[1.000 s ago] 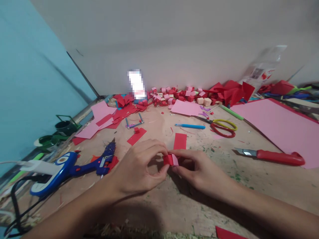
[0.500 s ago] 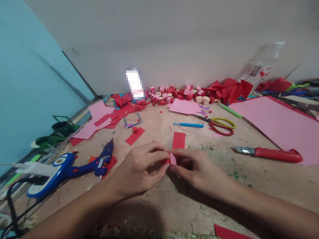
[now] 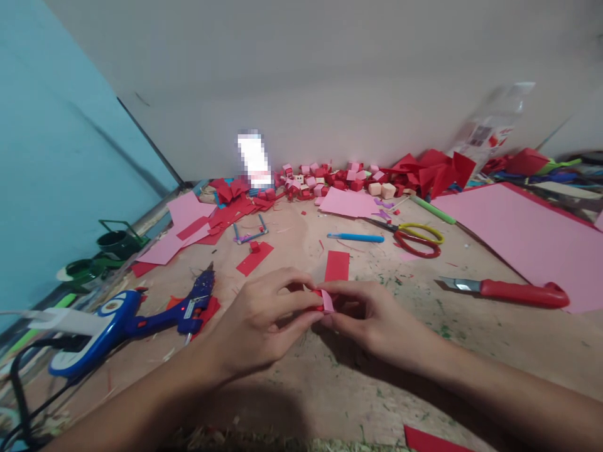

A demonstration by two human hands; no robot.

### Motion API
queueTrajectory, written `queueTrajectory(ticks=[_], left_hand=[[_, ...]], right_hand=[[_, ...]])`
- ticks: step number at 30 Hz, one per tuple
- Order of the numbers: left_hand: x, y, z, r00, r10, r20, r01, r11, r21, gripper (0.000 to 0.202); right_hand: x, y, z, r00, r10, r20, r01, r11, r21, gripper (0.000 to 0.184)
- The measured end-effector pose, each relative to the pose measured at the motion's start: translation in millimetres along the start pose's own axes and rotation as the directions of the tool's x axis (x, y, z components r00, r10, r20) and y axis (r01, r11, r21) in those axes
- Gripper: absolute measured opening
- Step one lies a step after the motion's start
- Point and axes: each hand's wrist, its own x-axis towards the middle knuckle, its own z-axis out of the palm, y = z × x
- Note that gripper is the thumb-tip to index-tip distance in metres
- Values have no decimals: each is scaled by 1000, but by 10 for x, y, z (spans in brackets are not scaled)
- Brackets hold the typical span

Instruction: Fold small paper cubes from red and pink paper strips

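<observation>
Both hands met over the near middle of the table (image 3: 471,351), fingertips pinched together on a small paper piece (image 3: 325,301), red on one face and pink on the other. Left hand (image 3: 257,323) had its thumb and forefinger closed on the piece's left edge, the other fingers curled loosely under. Right hand (image 3: 372,317) gripped the right edge the same way, its forefinger laid along the top. The piece sat squarely between the two sets of fingertips, neither hand nearer than the other, and held just above the tabletop; most of it was covered, so its long axis could not be told. A red strip (image 3: 337,265) lay just beyond the hands, its length running away toward the far wall. A blue glue gun (image 3: 155,317) lay to the left, a red-handled knife (image 3: 513,292) to the right, scissors (image 3: 418,238) and a blue pen (image 3: 355,238) farther off.
</observation>
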Motion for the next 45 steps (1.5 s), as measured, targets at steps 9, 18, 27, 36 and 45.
queueTrajectory(ticks=[9,18,27,36,45], left_hand=[[32,34,8,995,-94,-34,90,991,-101,6],[42,38,2,992,-122,-27,118,985,-127,9],[59,5,-26,995,-76,-61,71,995,-74,15],[309,70,-170,995,48,91,-51,998,33,13],[151,-69,-35,984,170,60,-167,985,-52,24]], right_hand=[[-15,-31,7,1000,18,-5,-18,1000,7,31],[1,-49,38,1000,6,-2,-5,996,92,29],[31,-46,-7,995,86,-46,-63,929,364,32],[17,-115,-30,991,133,-29,-107,890,443,46],[21,-67,-62,989,138,50,-146,888,436,43]])
